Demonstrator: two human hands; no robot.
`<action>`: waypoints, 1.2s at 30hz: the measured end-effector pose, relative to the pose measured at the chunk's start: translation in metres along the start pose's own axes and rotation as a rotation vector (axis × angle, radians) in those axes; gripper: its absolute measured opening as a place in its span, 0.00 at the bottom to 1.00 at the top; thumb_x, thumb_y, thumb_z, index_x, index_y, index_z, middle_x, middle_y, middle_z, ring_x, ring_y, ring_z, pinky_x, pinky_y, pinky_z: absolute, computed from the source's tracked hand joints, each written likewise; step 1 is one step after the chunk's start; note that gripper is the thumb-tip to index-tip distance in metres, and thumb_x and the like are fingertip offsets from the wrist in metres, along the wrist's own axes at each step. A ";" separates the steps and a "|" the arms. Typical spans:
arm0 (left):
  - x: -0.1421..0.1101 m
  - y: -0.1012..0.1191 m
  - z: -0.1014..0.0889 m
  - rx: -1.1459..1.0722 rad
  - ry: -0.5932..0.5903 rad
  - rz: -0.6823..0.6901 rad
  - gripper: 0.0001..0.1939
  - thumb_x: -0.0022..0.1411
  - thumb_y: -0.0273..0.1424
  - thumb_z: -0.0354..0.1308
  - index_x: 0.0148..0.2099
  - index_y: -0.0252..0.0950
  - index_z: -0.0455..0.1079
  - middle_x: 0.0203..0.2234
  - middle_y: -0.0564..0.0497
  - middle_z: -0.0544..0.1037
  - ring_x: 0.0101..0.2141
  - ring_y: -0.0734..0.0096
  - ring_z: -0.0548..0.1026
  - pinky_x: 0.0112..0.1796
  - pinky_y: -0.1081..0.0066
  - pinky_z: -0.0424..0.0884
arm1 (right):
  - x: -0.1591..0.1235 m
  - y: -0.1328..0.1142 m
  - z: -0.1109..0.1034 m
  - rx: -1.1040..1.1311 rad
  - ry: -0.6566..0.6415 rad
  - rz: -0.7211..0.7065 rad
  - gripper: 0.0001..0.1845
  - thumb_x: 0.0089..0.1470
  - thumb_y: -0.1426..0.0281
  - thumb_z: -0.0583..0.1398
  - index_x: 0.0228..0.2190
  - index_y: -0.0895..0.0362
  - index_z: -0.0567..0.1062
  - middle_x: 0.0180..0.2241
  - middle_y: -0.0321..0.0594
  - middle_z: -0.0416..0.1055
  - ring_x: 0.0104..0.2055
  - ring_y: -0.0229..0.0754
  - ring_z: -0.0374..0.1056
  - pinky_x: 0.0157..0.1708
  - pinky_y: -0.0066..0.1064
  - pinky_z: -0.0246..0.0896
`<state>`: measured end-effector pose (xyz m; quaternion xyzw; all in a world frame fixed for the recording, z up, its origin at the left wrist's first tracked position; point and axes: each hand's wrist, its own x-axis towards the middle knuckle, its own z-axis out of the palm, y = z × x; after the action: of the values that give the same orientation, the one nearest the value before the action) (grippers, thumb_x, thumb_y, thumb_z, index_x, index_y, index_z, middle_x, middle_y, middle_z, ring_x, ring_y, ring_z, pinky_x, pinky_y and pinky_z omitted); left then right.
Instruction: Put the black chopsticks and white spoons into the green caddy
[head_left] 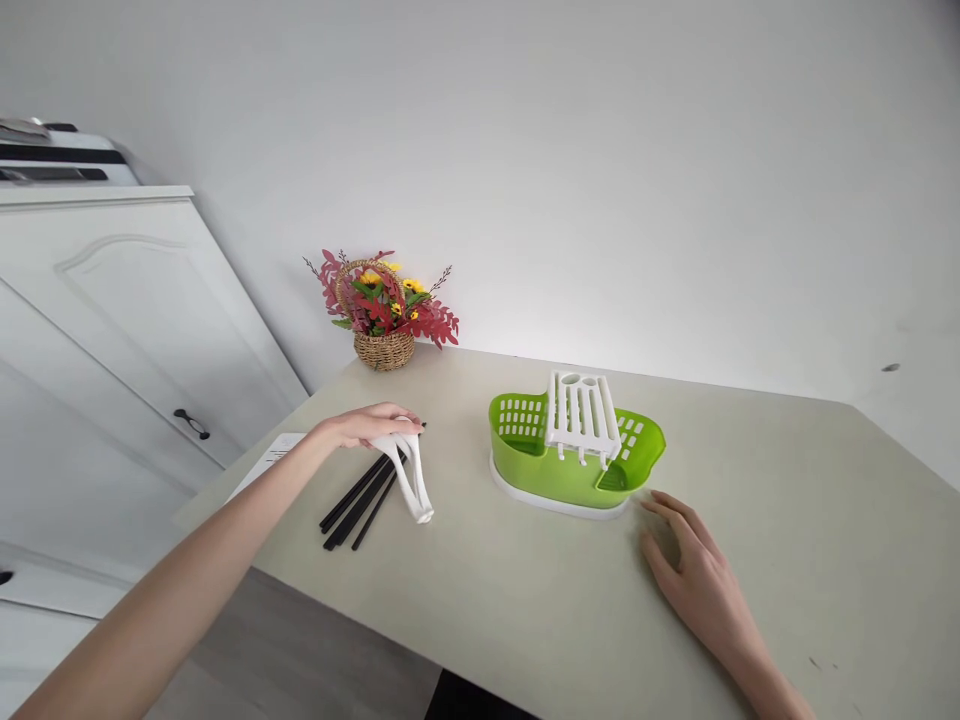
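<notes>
My left hand (386,422) is closed on white spoons (409,475), gripped by their upper ends with the handles slanting down to the right. My fingers partly hide them, and I cannot tell how many there are. Just below lie several black chopsticks (358,503) in a loose bundle on the table. My right hand (691,575) rests at the table, fingers apart and holding nothing, close to the right end of a green drainer basket (532,478). A white slotted rack (583,415) with hooks sits across the basket, which stands on a white base tray (555,507).
A wicker basket of artificial flowers (384,350) stands at the table's back left corner. Behind my left forearm lies a sheet of paper (266,462). White cabinets (142,330) border the table (480,590) on the left, and a wall (600,180) rises behind it.
</notes>
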<state>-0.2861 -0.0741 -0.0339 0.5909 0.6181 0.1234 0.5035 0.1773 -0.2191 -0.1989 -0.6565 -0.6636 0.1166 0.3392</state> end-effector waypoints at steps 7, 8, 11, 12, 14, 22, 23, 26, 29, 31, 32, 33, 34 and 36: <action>0.024 0.017 0.010 0.192 -0.203 -0.026 0.26 0.41 0.49 0.74 0.38 0.37 0.78 0.24 0.53 0.74 0.19 0.75 0.64 0.16 0.78 0.55 | 0.002 -0.004 -0.001 0.017 0.005 0.011 0.20 0.66 0.59 0.50 0.55 0.49 0.70 0.65 0.42 0.64 0.64 0.50 0.65 0.60 0.46 0.64; 0.029 0.018 0.012 0.229 -0.226 -0.026 0.26 0.41 0.49 0.74 0.38 0.37 0.78 0.24 0.52 0.75 0.20 0.74 0.65 0.16 0.78 0.56 | 0.002 -0.004 -0.001 0.018 0.006 0.013 0.20 0.66 0.59 0.51 0.54 0.49 0.70 0.65 0.42 0.64 0.64 0.50 0.65 0.60 0.46 0.64; 0.040 0.021 0.019 0.370 -0.254 -0.021 0.26 0.42 0.48 0.71 0.40 0.36 0.78 0.24 0.52 0.76 0.22 0.72 0.68 0.17 0.78 0.56 | 0.002 -0.004 -0.001 0.015 0.003 0.019 0.20 0.66 0.59 0.51 0.54 0.48 0.70 0.65 0.40 0.64 0.64 0.49 0.65 0.59 0.45 0.64; 0.043 0.022 0.022 0.421 -0.251 -0.015 0.26 0.43 0.48 0.70 0.41 0.36 0.78 0.24 0.52 0.76 0.22 0.72 0.68 0.18 0.78 0.56 | 0.002 -0.004 -0.001 0.013 -0.001 0.023 0.20 0.66 0.59 0.51 0.54 0.48 0.70 0.65 0.40 0.64 0.63 0.49 0.65 0.59 0.45 0.65; 0.048 0.022 0.029 0.511 -0.240 0.004 0.25 0.45 0.46 0.68 0.43 0.37 0.78 0.24 0.54 0.76 0.23 0.71 0.68 0.18 0.78 0.56 | 0.002 -0.004 -0.002 0.010 -0.007 0.030 0.20 0.66 0.58 0.50 0.54 0.48 0.70 0.65 0.39 0.64 0.64 0.50 0.65 0.58 0.45 0.65; 0.062 0.011 0.046 0.806 -0.100 0.217 0.15 0.50 0.40 0.61 0.39 0.41 0.79 0.27 0.54 0.79 0.27 0.69 0.73 0.25 0.75 0.62 | 0.002 -0.004 -0.003 0.012 -0.001 0.040 0.19 0.66 0.58 0.51 0.54 0.48 0.70 0.65 0.39 0.64 0.63 0.50 0.65 0.58 0.44 0.66; 0.063 0.010 0.048 0.821 -0.073 0.240 0.14 0.51 0.40 0.61 0.39 0.42 0.79 0.28 0.54 0.80 0.28 0.68 0.74 0.26 0.75 0.63 | 0.002 -0.004 -0.003 0.011 0.001 0.040 0.19 0.66 0.58 0.51 0.54 0.48 0.70 0.65 0.39 0.64 0.63 0.50 0.65 0.58 0.44 0.66; 0.065 0.006 0.056 0.851 0.022 0.260 0.13 0.54 0.40 0.60 0.40 0.42 0.78 0.29 0.52 0.80 0.30 0.65 0.77 0.28 0.73 0.65 | 0.002 -0.004 -0.003 0.008 -0.002 0.046 0.19 0.66 0.57 0.51 0.54 0.48 0.70 0.65 0.39 0.64 0.63 0.50 0.66 0.57 0.44 0.67; 0.062 0.004 0.067 0.885 0.134 0.232 0.14 0.58 0.41 0.58 0.43 0.42 0.76 0.30 0.50 0.81 0.31 0.61 0.79 0.28 0.71 0.66 | 0.002 -0.004 -0.004 0.006 -0.004 0.048 0.19 0.66 0.57 0.51 0.54 0.48 0.70 0.65 0.39 0.64 0.62 0.49 0.66 0.55 0.43 0.68; 0.059 0.003 0.074 0.936 0.207 0.230 0.15 0.60 0.42 0.56 0.45 0.41 0.74 0.32 0.47 0.81 0.32 0.58 0.80 0.29 0.69 0.68 | 0.002 -0.005 -0.004 0.003 0.001 0.043 0.19 0.66 0.58 0.51 0.54 0.48 0.70 0.65 0.39 0.65 0.63 0.49 0.66 0.56 0.43 0.67; 0.057 0.002 0.077 0.967 0.243 0.239 0.15 0.61 0.42 0.55 0.46 0.41 0.74 0.33 0.46 0.82 0.33 0.56 0.80 0.31 0.67 0.69 | 0.002 -0.005 -0.005 0.003 0.004 0.039 0.19 0.66 0.58 0.51 0.54 0.48 0.70 0.65 0.39 0.65 0.63 0.50 0.66 0.57 0.44 0.66; 0.056 0.002 0.079 0.995 0.277 0.251 0.16 0.62 0.43 0.55 0.46 0.40 0.73 0.35 0.45 0.82 0.35 0.55 0.81 0.32 0.66 0.70 | 0.002 -0.005 -0.005 0.003 0.006 0.035 0.19 0.66 0.58 0.51 0.54 0.48 0.70 0.65 0.40 0.65 0.63 0.50 0.65 0.58 0.44 0.66; 0.054 0.002 0.081 1.015 0.306 0.262 0.17 0.63 0.45 0.54 0.46 0.40 0.72 0.36 0.44 0.82 0.36 0.53 0.81 0.34 0.65 0.71 | 0.002 -0.005 -0.005 0.003 0.007 0.031 0.19 0.66 0.58 0.51 0.53 0.48 0.70 0.65 0.40 0.65 0.63 0.50 0.65 0.58 0.45 0.65; 0.052 0.001 0.083 1.022 0.343 0.275 0.20 0.64 0.49 0.53 0.48 0.40 0.71 0.38 0.44 0.82 0.38 0.52 0.81 0.37 0.63 0.71 | 0.002 -0.005 -0.004 0.005 0.006 0.028 0.19 0.65 0.58 0.51 0.53 0.48 0.71 0.65 0.40 0.65 0.63 0.50 0.65 0.58 0.45 0.65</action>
<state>-0.2112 -0.0664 -0.0967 0.8066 0.5897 -0.0333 0.0245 0.1760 -0.2191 -0.1917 -0.6653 -0.6531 0.1210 0.3409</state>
